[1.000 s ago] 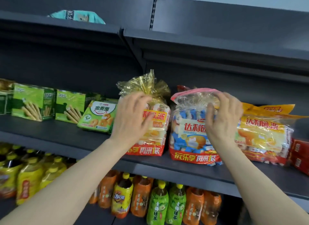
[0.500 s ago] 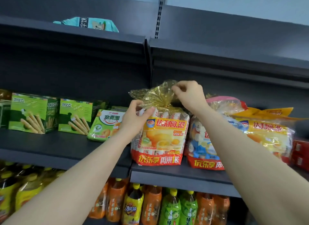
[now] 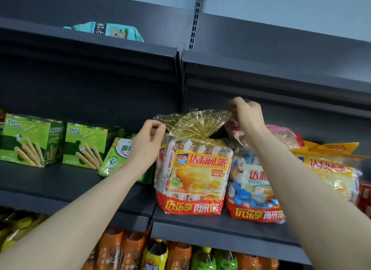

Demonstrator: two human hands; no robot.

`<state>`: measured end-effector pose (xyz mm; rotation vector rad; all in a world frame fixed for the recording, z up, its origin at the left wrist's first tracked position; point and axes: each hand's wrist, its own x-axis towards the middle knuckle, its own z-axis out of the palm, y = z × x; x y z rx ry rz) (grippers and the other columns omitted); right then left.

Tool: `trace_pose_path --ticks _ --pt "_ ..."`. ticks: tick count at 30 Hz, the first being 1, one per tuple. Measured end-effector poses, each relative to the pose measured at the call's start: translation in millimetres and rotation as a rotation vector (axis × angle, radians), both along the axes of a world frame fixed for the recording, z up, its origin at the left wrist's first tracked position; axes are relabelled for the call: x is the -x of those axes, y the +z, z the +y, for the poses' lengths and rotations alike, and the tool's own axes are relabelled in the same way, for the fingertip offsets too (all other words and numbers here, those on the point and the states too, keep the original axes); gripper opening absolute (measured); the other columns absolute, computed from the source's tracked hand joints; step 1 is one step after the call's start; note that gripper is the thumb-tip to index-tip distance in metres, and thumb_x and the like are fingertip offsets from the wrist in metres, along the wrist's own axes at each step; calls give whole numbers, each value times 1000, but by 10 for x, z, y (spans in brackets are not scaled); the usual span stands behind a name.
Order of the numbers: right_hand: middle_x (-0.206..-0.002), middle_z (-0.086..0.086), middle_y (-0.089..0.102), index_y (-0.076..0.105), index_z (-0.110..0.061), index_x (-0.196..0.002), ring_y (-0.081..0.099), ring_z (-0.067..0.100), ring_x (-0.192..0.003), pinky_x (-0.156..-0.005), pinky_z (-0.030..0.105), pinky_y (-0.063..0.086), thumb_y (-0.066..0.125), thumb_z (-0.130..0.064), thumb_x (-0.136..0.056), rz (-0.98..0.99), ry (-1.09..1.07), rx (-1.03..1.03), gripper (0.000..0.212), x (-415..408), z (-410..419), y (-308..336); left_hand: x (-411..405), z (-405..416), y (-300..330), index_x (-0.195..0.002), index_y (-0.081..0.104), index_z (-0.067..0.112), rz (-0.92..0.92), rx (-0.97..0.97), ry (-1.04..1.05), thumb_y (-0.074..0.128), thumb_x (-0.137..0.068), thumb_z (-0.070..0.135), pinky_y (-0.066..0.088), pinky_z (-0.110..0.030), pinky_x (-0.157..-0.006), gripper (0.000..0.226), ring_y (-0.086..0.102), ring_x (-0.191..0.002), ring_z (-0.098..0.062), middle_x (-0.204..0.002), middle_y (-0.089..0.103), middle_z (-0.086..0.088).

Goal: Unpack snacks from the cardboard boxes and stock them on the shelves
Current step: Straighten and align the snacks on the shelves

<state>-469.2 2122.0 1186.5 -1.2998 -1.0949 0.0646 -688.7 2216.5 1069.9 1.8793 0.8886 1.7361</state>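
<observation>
A yellow pie bag (image 3: 198, 173) with a gold twisted top stands on the middle shelf (image 3: 220, 225). My left hand (image 3: 147, 145) pinches the left edge of that gold top. Right beside it stands a blue-and-white snack bag (image 3: 253, 189), partly hidden by my right forearm. My right hand (image 3: 250, 119) is raised above this bag, its curled fingers pinching crinkled clear plastic at the bag's top; the fingertips are blurred. Another yellow pie bag (image 3: 331, 173) lies further right.
Two green biscuit-stick boxes (image 3: 26, 139) and a green pack (image 3: 116, 157) stand left of my left hand. A teal bag (image 3: 112, 31) lies on the upper shelf. Drink bottles (image 3: 154, 255) fill the shelf below. Red boxes (image 3: 365, 197) sit at the far right.
My right hand left the gold top and rose to the right, onto the blue bag's plastic top. My left hand moved from the yellow bag's side up to its gold top.
</observation>
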Motion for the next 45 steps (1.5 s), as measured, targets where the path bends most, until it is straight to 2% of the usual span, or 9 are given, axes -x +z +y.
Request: trace_pose_path --ticks 6,10,12,14,18,21,29,39,45 --pt "-80 -11 74 72 -30 -78 65 15 -89 -67 23 52 75 -37 -86 -323 61 476 12 -157 322 200 -25 406 113 -145 40 15 77 146 58 58 -98 33 41 -27 -87 54 54 -93 -7 -132 58 0" --pt "-135 1 57 62 -26 -126 47 24 -132 -101 34 42 56 -44 -98 -521 111 919 33 -103 476 269 -160 529 200 -136 51 17 25 175 -28 63 -95 37 50 -33 -93 48 61 -102 -13 -116 64 5" --pt "-102 -8 61 63 -33 -105 57 13 -103 -74 13 50 55 -32 -100 -554 103 864 10 -96 544 292 -211 541 174 -131 50 21 -4 158 -82 67 -91 41 49 -25 -84 48 62 -98 -6 -106 63 13" --pt "-87 -14 49 56 -37 -85 49 6 -80 -46 3 39 57 -21 -100 -574 105 792 22 -59 582 307 -230 539 129 -128 45 28 -61 142 -159 73 -86 40 46 -17 -78 52 60 -95 3 -112 62 11" --pt "-132 1 56 57 -26 -135 53 17 -106 -77 18 48 61 -6 -96 -724 68 720 44 -38 680 256 -244 544 87 -132 36 35 -84 175 -278 81 -60 58 49 -30 -94 89 58 -110 -7 -127 57 8" --pt "-129 5 63 64 -19 -129 57 16 -97 -80 27 54 61 11 -88 -754 -50 625 51 -31 713 248 -233 609 130 -141 32 34 10 180 -222 84 -56 56 46 -31 -95 102 55 -110 -8 -127 54 12" --pt "-133 4 58 57 -22 -136 56 20 -107 -77 24 45 56 -10 -100 -827 -15 690 39 -71 523 289 -271 828 260 -132 42 38 -23 372 -574 78 -80 8 58 -28 -65 70 74 -91 -18 -110 72 -1" --pt "-111 -1 65 62 -20 -132 60 17 -91 -67 21 48 53 -2 -98 -870 -188 735 40 -98 432 261 -495 793 353 -97 65 18 -388 445 -535 66 -93 14 52 -22 -48 6 73 -65 -15 -75 76 0" --pt "-122 8 68 69 -27 -124 65 31 -109 -83 33 50 58 -17 -98 -856 -364 579 29 -63 330 397 -364 781 244 -120 58 17 -373 479 -447 67 -93 28 58 -34 -80 31 71 -96 -20 -115 69 -8"
